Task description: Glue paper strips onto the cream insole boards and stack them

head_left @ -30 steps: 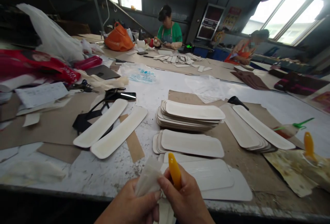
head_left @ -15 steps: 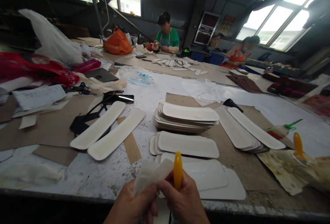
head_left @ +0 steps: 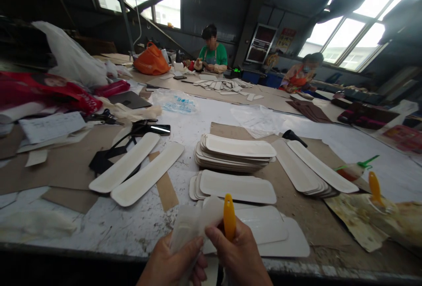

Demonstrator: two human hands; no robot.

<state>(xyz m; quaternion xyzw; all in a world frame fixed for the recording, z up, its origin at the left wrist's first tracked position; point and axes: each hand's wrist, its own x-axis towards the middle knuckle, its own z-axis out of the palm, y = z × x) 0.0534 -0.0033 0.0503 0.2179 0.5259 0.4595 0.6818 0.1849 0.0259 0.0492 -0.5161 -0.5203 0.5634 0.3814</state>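
My left hand (head_left: 174, 257) is closed on pale white strips (head_left: 185, 226) just above the table's front edge. In my right hand (head_left: 242, 253) is a tool with a yellow handle (head_left: 229, 216), the handle pointing up; its working end is hidden below. The right thumb and fingers also pinch the edge of a whitish piece (head_left: 212, 210) beside the strips. Right behind my hands lie flat white panels (head_left: 263, 224), and beyond them a short pile of long rounded panels (head_left: 237, 186) and a taller stack (head_left: 235, 145).
Two long panels (head_left: 148, 174) lie left, partly over a black strap. More panels (head_left: 296, 174) fan out at right. Another yellow-handled tool (head_left: 375, 189) rests on stained paper (head_left: 352, 222). A phone (head_left: 160, 129) lies further back. Two people work across the table.
The right thumb and fingers have shifted slightly along the whitish piece, which now stands more upright. Both hands keep their hold. The view has tilted up a little.
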